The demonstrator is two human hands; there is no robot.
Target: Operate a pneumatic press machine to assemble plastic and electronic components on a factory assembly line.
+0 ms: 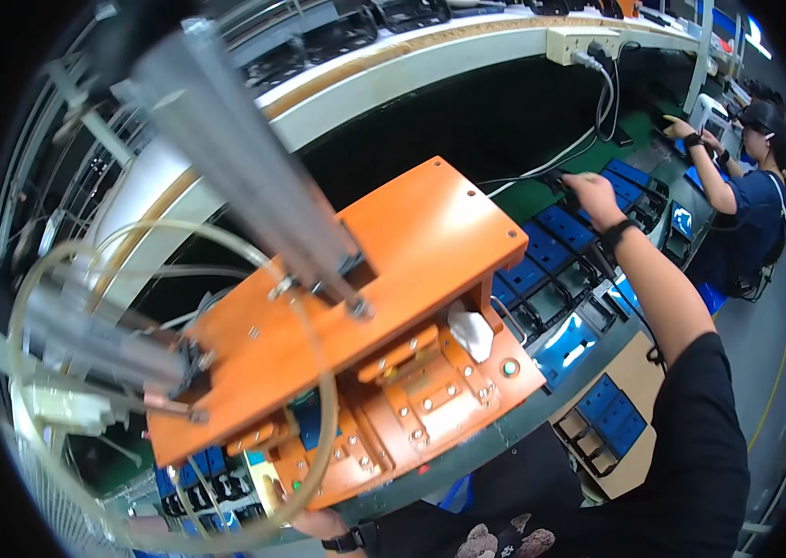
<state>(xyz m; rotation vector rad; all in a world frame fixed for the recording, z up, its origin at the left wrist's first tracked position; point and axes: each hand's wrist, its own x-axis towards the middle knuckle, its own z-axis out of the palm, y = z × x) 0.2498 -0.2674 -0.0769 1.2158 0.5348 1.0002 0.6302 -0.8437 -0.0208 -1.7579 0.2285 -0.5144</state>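
Right hand, fingers curled, grasp indeterminable, near flat blue panels in black frames; left hand, grasp hidden, beside the orange metal press, apparently partly loaded; other panels lie outside.

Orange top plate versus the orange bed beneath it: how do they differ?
The orange top plate is a mostly smooth slab; the orange bed carries raised, bolted blocks. Grey cylinders reach down to the top plate; the bed shows green buttons instead. The top plate sits higher and partly hides the bed in this view. Both share the orange colour.
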